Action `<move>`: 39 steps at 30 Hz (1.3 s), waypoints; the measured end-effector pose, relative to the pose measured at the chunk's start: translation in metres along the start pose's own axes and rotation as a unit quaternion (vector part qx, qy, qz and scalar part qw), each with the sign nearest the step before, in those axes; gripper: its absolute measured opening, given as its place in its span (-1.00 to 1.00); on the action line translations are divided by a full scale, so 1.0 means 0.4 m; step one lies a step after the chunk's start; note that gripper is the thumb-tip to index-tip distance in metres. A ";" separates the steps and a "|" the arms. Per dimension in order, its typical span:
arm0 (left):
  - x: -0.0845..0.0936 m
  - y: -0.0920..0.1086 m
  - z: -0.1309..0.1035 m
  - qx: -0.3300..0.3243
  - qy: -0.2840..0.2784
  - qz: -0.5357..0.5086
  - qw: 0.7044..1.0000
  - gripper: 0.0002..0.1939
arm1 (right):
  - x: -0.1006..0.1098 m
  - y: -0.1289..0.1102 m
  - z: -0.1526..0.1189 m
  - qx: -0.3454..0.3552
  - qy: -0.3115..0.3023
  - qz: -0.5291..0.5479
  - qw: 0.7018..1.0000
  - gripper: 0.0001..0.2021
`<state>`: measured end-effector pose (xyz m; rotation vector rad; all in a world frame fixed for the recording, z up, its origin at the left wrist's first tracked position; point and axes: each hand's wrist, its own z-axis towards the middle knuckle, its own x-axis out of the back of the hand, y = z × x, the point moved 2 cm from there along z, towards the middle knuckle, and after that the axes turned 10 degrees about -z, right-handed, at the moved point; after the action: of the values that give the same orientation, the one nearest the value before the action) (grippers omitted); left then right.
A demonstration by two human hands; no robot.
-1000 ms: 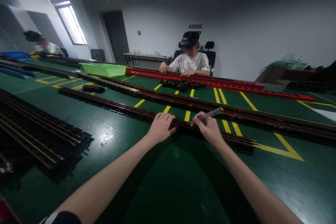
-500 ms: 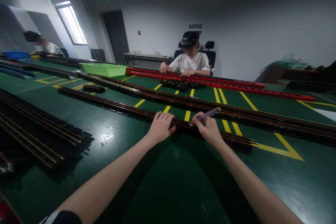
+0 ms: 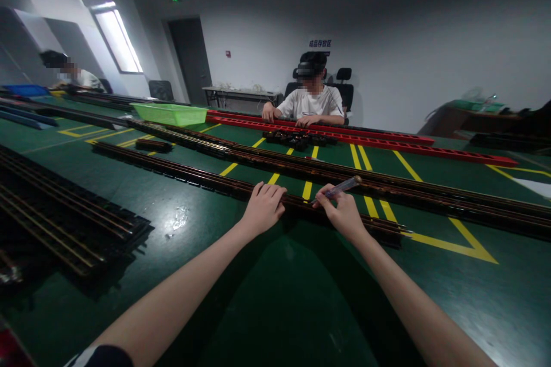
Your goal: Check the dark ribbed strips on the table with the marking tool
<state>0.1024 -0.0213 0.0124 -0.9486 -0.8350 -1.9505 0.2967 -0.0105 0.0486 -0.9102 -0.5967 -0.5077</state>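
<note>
While flat on the dark rail (image 3: 206,182), left hand (image 3: 263,208); right-hand fingers (image 3: 333,198) pinched around a clear-handled screwdriver (image 3: 340,187).

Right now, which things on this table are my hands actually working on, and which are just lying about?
In hand:
left hand pressing on the nearest long dark rail
right hand holding a clear-handled tool

Lying about:
green tray
red rails
small dark parts pile

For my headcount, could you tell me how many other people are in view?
2: one person sits across the table behind the red rails; another person sits far left.
</note>
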 end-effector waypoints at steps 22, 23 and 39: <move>-0.004 -0.006 0.001 -0.001 -0.027 -0.006 1.000 -0.65 | 0.005 0.006 0.001 -0.001 0.012 -0.001 1.000 -0.79; -0.003 -0.006 0.001 -0.001 -0.026 -0.008 1.000 -0.65 | 0.004 0.006 0.000 0.000 0.013 0.000 1.000 -0.79; -0.001 -0.011 0.003 0.010 -0.016 -0.039 0.999 -0.77 | 0.002 0.010 -0.003 -0.009 0.009 0.015 1.000 -0.79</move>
<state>0.0993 -0.0181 0.0117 -0.9504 -0.9198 -1.9941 0.3003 -0.0097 0.0464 -0.9298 -0.5615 -0.4949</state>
